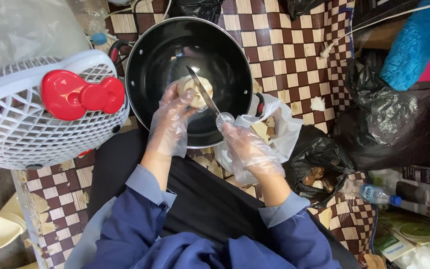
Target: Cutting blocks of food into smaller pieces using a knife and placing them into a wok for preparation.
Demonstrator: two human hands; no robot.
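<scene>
Left hand [172,117]: gloved, closed around one pale root [191,88], held over the wok [187,74].
Right hand [247,147]: gloved, one knife [204,92] gripped, blade laid on the root.
Bottles [372,193]: two counted.

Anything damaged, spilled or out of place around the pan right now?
Yes. The checkered floor covering is torn, with pale flakes scattered right of the black pan. A white fan lies tipped on its back at the left.

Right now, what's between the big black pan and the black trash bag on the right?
A clear plastic bag holding pale cut pieces lies between the black pan and the black bag, beside the knife-holding right hand, in the head view.
</scene>
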